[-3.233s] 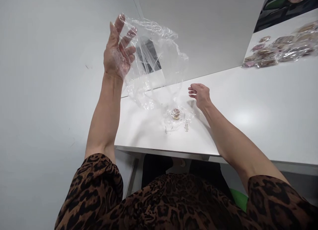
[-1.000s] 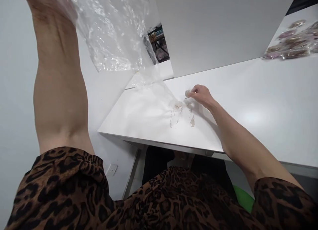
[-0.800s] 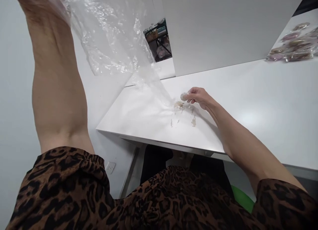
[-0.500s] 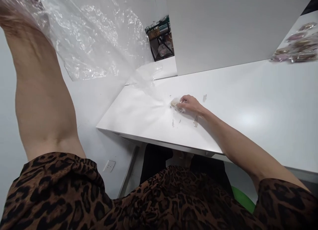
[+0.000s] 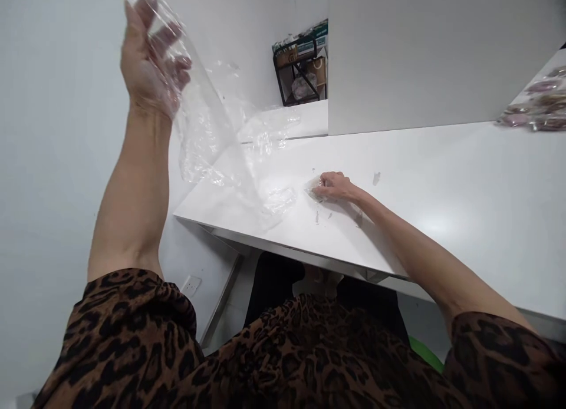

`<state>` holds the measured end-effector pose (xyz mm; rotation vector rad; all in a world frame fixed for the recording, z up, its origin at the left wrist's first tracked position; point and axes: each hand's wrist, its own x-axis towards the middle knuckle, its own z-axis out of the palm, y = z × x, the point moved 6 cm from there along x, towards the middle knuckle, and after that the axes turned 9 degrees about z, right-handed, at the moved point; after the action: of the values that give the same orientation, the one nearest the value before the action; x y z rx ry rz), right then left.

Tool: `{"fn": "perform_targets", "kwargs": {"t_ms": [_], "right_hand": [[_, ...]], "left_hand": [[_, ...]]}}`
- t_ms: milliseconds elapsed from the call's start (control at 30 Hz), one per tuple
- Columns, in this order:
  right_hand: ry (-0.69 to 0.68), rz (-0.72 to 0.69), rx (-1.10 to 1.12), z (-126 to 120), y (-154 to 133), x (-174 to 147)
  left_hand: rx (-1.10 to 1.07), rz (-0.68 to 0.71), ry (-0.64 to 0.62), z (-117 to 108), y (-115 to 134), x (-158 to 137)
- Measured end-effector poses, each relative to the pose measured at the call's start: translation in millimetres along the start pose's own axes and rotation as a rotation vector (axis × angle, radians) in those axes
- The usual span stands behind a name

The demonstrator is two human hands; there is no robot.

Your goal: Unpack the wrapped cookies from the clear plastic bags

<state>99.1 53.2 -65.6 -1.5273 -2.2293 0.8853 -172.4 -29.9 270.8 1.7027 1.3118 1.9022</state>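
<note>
My left hand (image 5: 152, 64) is raised at the upper left, its fingers loosely curled and a little apart, with clear plastic film (image 5: 206, 132) over and around them. From there the thin sheet hangs down, crumpled, to the white table (image 5: 442, 179), where its lower part lies left of my right hand (image 5: 335, 186). That hand rests on the tabletop, fingers closed on a small pale bundle in clear plastic (image 5: 313, 188). What the bundle contains cannot be made out. Several small greyish flakes or marks (image 5: 377, 178) dot the surface around it.
A grey-white panel (image 5: 407, 55) stands along the table's back edge. Several plastic-wrapped pink and brown items (image 5: 537, 105) lie at the far right. Beyond the table is a dark rack (image 5: 300, 73) with boxes. A white wall (image 5: 57, 114) with a socket (image 5: 191, 286) borders the left.
My left hand has come in from the upper left corner, lower and further right. The film has gone from spread wide to slack, dropping partly onto the table. My right hand stays on the bundle.
</note>
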Motion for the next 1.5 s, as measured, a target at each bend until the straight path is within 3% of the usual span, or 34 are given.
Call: {"fn": "perform_targets", "kwargs": {"t_ms": [100,200,433,533,700,767,833,933,1000,1100,1200,1267,1367,1500], "right_hand": [[-0.017,-0.008,-0.018,2,-8,5],[-0.070,0.008,0.015,5,-14,5],[-0.051,0.186,-0.058,8,-28,2],[-0.059,0.213,-0.058,13,-31,5],[-0.035,0.226,0.215,23,-25,13],[0.008,0.237,0.304,25,-23,12],[0.009,0.265,0.413,26,-20,5],[-0.027,0.323,0.638,22,-8,-15],[-0.026,0.344,0.776,14,6,-32],[-0.014,0.357,0.976,2,28,-54],[0.003,0.377,1.123,-5,42,-65],[0.011,0.397,1.153,-5,46,-66],[-0.004,0.413,1.126,-2,44,-62],[-0.031,0.426,1.118,0,43,-57]], "left_hand": [[-0.039,-0.086,-0.015,-3,-37,-16],[0.053,-0.233,-0.015,-3,-81,-38],[0.264,-0.459,-0.144,6,-165,-109],[0.401,-0.473,-0.388,23,-183,-148],[0.801,-0.337,-0.981,60,-190,-219],[0.916,-0.265,-1.124,68,-190,-236],[0.936,-0.210,-1.158,70,-189,-242],[0.803,-0.303,-1.087,63,-190,-236],[0.600,-0.401,-0.972,58,-190,-222],[0.317,-0.489,-0.619,50,-192,-179],[0.213,-0.529,-0.220,46,-202,-121],[0.116,-0.543,-0.044,52,-214,-81],[0.000,-0.574,0.101,63,-242,-22],[-0.022,-0.514,0.155,71,-296,35]]}}
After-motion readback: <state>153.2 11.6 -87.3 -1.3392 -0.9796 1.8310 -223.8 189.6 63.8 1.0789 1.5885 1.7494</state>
